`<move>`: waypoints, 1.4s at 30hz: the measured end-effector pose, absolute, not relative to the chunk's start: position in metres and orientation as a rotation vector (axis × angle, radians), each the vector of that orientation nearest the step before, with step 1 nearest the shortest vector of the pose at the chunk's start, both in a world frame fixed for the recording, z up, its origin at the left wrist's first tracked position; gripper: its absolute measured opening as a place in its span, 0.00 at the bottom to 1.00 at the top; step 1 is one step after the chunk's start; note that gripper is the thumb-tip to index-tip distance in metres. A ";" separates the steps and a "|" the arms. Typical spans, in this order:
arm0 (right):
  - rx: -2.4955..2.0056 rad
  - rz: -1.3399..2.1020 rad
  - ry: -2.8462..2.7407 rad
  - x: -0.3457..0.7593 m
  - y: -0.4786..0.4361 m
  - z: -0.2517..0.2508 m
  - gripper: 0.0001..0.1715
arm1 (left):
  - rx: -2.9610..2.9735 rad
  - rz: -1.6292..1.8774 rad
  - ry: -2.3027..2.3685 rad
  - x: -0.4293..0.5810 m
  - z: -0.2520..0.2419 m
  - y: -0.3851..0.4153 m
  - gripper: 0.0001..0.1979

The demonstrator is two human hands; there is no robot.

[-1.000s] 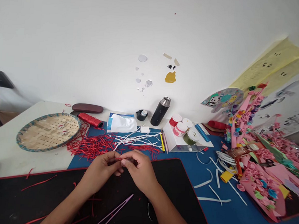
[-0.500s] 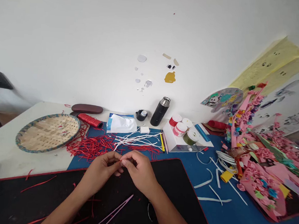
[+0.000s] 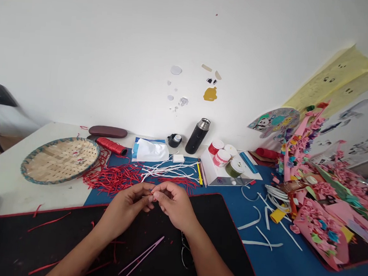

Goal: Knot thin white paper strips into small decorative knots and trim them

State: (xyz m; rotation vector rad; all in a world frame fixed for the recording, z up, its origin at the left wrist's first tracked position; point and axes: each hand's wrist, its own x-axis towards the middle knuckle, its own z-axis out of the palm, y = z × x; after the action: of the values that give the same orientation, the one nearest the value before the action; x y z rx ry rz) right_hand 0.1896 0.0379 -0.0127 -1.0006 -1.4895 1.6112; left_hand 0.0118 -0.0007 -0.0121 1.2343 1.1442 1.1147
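Observation:
Above the black mat (image 3: pixel 155 224), my left hand (image 3: pixel 130 203) and my right hand (image 3: pixel 176 207) meet fingertip to fingertip. Both pinch a small piece of red cord (image 3: pixel 154 194), mostly hidden by the fingers. Purple tweezers (image 3: pixel 141 259) lie on the mat below my hands. A thin looped handle (image 3: pixel 185 256) pokes out beside my right forearm, the rest of it covered. Just beyond my hands are a heap of red cords (image 3: pixel 113 179) and a bundle of white cords (image 3: pixel 169 170).
At the left stands a woven basket (image 3: pixel 59 161) near a red thread spool (image 3: pixel 111 146). A black flask (image 3: pixel 198 136) and a white box (image 3: pixel 211 173) bearing several ribbon rolls line the wall. White strips (image 3: pixel 261 243) and pink paper flowers (image 3: pixel 316 223) spread rightward.
My fingertips have shifted slightly to the right and up, and a bit more red shows between them. More of the looped handle by my right forearm is uncovered. The view has tilted slightly.

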 end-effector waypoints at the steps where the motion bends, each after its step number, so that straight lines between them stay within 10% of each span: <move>1: -0.995 1.619 -1.480 0.190 0.038 -0.013 0.12 | 1.228 1.115 1.138 0.012 -0.012 0.000 0.09; 29: -0.986 1.668 -1.393 0.188 0.039 -0.014 0.15 | 1.224 1.092 1.230 0.016 -0.010 0.000 0.15; 42: -1.092 1.009 -1.757 0.186 0.032 -0.006 0.04 | 1.060 1.161 1.349 0.007 -0.020 0.006 0.22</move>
State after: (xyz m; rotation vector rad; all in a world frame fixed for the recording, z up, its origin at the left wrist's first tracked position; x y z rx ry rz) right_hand 0.1861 0.0319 -0.0056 -1.0916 -1.7573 1.0086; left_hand 0.0067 0.0063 -0.0198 1.0600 1.3494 1.1606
